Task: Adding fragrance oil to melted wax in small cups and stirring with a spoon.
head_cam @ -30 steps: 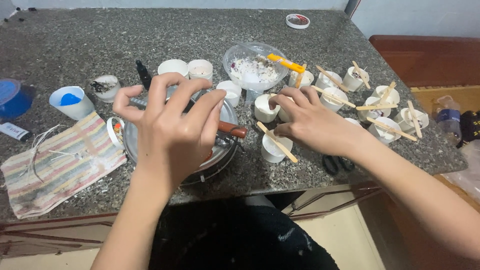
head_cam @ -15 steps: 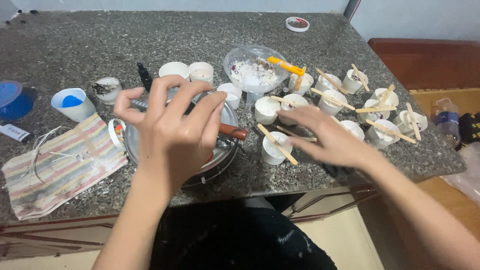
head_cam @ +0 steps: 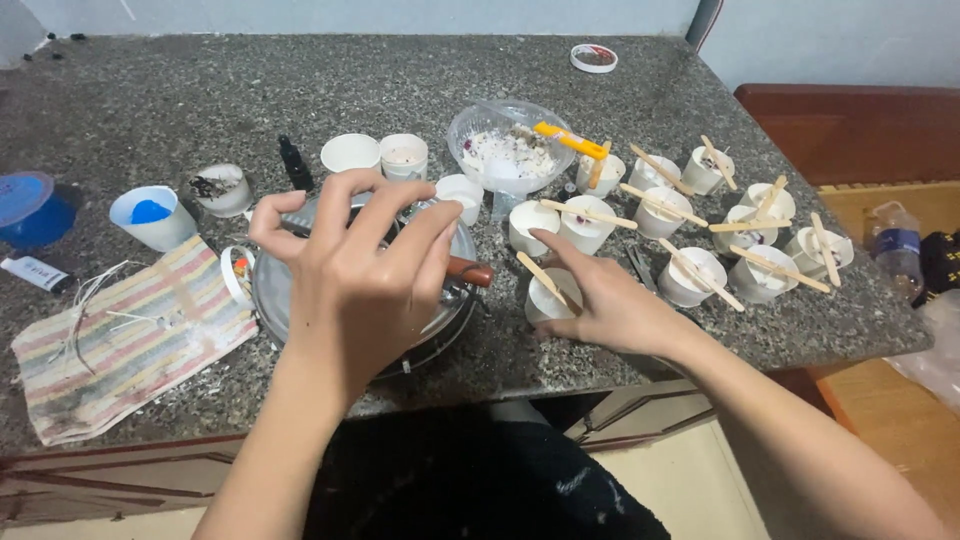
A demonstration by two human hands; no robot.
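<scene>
Small white paper cup with a wooden stick across its rim [head_cam: 552, 292] sits at the counter's front edge, right of the round metal pan [head_cam: 280, 290]. Right hand [head_cam: 610, 305] wraps it loosely, index finger pointing out toward the next cups, not clamped. Left hand [head_cam: 360, 270] hovers spread over the pan, fingers curled, holding nothing I can see. Risk: the stick is only resting there, so a nudge tips it off, or the cup slides off the grey speckled stone counter [head_cam: 150, 100]. Neighbouring white stick-topped cups [head_cam: 690, 215] are packed close; a knuckle could topple several.
</scene>
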